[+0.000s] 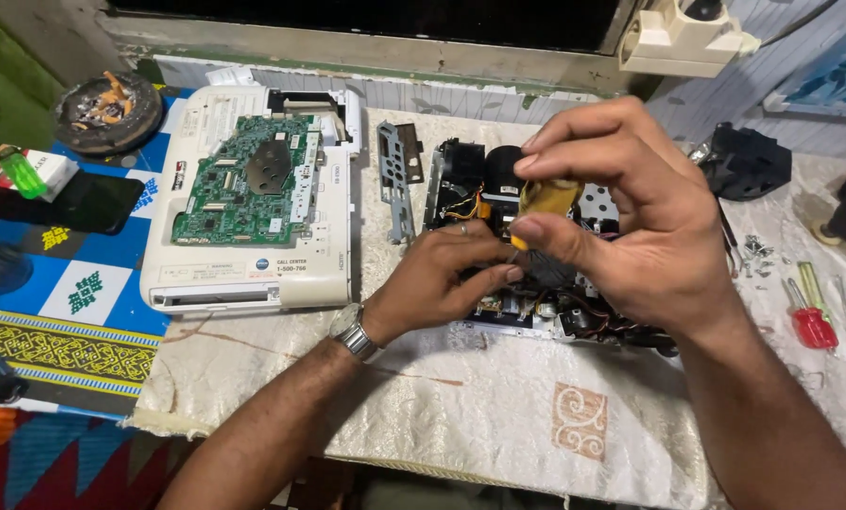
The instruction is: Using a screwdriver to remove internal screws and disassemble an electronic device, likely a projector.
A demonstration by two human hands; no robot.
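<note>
Looks like a home repair bench, small electronics workshop w/ a makeshift setup. Work surface is a table (498,425) covered w/ a cream patterned cloth, not a proper bench mat. On it: an opened white device casing (253,274) w/ a green circuit board (243,179) exposed, a second stripped-down unit (498,198) showing black parts & wires, a loose metal bracket (396,179). Screwdrivers (813,316) w/ red & green handles lie at the right, near scattered small screws (758,250). Left side has a blue patterned mat (73,312), an ashtray (108,111), a green lighter (21,175). Window sill (366,61) & painted wall behind, domestic feel.
</note>
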